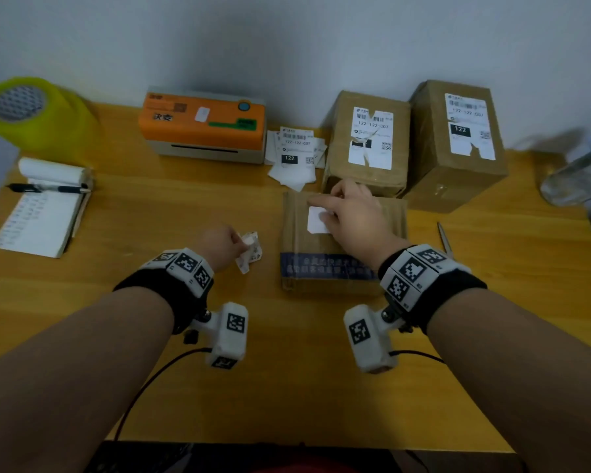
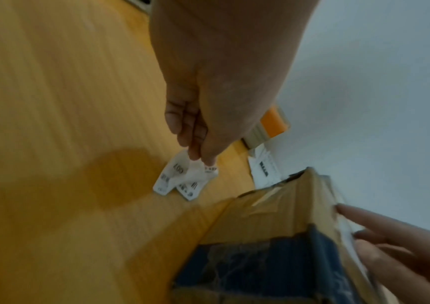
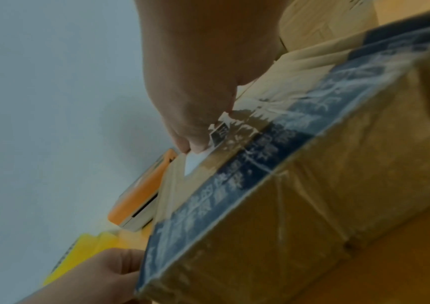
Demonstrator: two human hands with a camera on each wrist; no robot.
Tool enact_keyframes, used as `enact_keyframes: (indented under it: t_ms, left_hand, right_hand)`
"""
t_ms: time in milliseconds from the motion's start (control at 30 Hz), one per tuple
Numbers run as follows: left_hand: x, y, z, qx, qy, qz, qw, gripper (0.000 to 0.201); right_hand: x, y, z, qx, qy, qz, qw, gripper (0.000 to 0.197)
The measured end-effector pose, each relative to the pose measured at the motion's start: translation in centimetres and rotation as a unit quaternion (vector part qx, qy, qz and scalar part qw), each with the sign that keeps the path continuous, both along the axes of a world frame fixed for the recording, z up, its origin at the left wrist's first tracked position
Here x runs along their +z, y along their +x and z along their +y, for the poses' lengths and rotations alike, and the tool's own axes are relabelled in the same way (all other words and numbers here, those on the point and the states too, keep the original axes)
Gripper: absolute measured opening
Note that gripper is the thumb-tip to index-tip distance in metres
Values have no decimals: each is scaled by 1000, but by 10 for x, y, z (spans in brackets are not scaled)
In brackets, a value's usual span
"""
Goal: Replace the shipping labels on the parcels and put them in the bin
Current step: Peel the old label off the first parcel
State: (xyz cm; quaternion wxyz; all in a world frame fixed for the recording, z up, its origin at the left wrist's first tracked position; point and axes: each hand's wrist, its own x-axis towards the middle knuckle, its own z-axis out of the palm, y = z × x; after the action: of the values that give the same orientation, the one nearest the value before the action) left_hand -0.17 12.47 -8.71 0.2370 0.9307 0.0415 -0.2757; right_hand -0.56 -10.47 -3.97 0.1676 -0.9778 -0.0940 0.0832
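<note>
Label remnant (image 1: 318, 220) adheres to the front parcel (image 1: 342, 240) on the table (image 1: 151, 206); thin paper, tears easily, so peel from a lifted corner. Right hand (image 1: 350, 213) pinches it; left hand (image 1: 224, 245) grips crumpled label scraps (image 1: 251, 250).

The white shipping label on the nearer tall brown cardboard parcel (image 1: 369, 139) reads "122-122-007", torn through its middle. The label on the farther tall brown parcel (image 1: 468, 126) carries the same number, blurred, above a black block saying "122". The loose white label atop the paper pile (image 1: 296, 148) shows "122-122-007" and "122" too. The crumpled white label scrap (image 2: 182, 176) shows "007". Chinese characters on the orange label printer (image 1: 203, 121) and the flat parcel's blue band (image 1: 325, 266) are too blurred to read.
</note>
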Motion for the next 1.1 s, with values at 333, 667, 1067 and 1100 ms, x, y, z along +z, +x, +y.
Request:
enact_keyframes:
  t_ms: [333, 667, 1067, 1100]
  left_hand:
    - [-19, 10, -10, -25, 97, 26, 995, 17]
    - [-8, 5, -19, -29, 81, -23, 996, 16]
    - [46, 8, -43, -254, 26, -152, 955, 69]
    - [46, 9, -45, -258, 37, -139, 956, 72]
  right_hand:
    - [-5, -2, -1, 30, -23, -29, 999, 29]
    - [-5, 4, 4, 45, -60, -34, 997, 24]
    - [-2, 13, 1, 44, -12, 34, 998, 29]
    - [-1, 11, 0, 53, -6, 38, 998, 35]
